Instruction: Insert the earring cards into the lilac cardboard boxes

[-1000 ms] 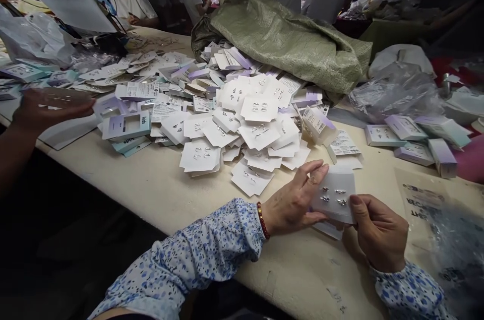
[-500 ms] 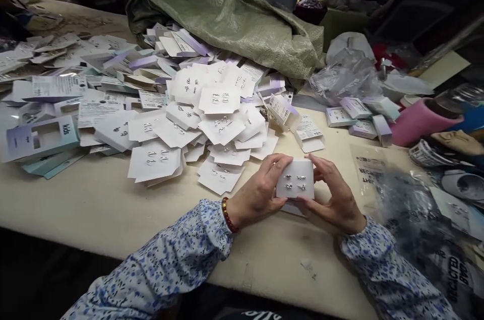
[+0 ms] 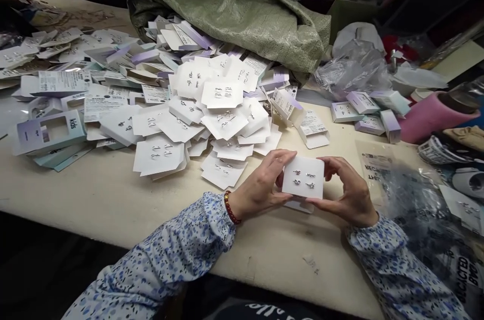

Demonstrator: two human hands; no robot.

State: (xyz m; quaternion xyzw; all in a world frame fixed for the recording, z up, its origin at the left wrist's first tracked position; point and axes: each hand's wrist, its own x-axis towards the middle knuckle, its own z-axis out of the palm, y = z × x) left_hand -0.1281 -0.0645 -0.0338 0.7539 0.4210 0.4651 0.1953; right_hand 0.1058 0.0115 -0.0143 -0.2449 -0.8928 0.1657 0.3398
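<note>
Between my two hands is a white earring card [image 3: 303, 191] carrying several small silvery earrings, its face turned up toward me. My left hand [image 3: 260, 186] grips its left side, fingers at the top corner and thumb along the lower edge. On the opposite side my right hand [image 3: 350, 191] holds the card with thumb below and fingers at the upper corner. A white flap shows beneath the card's lower edge. Just left of my hands lies a heap of similar white earring cards [image 3: 159, 154], many with silvery pieces on them.
Purple and teal boxes [image 3: 49, 131] are piled at the left. A green woven sack [image 3: 242, 12] lies behind the heap. To the right are small boxes [image 3: 362, 102], a pink roll [image 3: 434, 116], clear plastic [image 3: 348, 70] and printed plastic bags [image 3: 412, 209].
The card, held in both hands, is tilted a little more clockwise. The whole view has shifted slightly, and a person in the background has leaned.
</note>
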